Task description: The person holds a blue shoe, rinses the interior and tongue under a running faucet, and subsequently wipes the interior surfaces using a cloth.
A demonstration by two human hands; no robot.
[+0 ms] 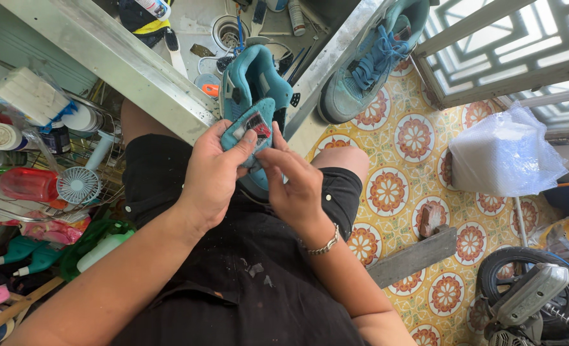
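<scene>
At nine o'clock in the view sat a wire rack (pixel 98 168) crowded with bottles, a red bottle (pixel 27 184) and a small white fan (pixel 78 185) among them. Your left hand (pixel 211 176) came in just left of centre, its fingers curled and the thumb pressed down on the tongue (pixel 249 127) of the teal sneaker (pixel 254 83), which stood in your lap with its toe pointing toward twelve o'clock, against the edge of the metal bench (pixel 124 61). Your right hand (pixel 294 182), a bracelet at its wrist, met the left at the same spot, fingers drawn together and touching the lower edge of the tongue. This sneaker showed no laces, so judging from that, the work on it looked mid-way. Its partner, a teal sneaker with blue laces (pixel 368 64), rested at one o'clock on the patterned tile floor (pixel 419 192), apparently untouched. At three o'clock lay a white plastic bag (pixel 505 154), and at five o'clock a small wheel (pixel 528 288).
</scene>
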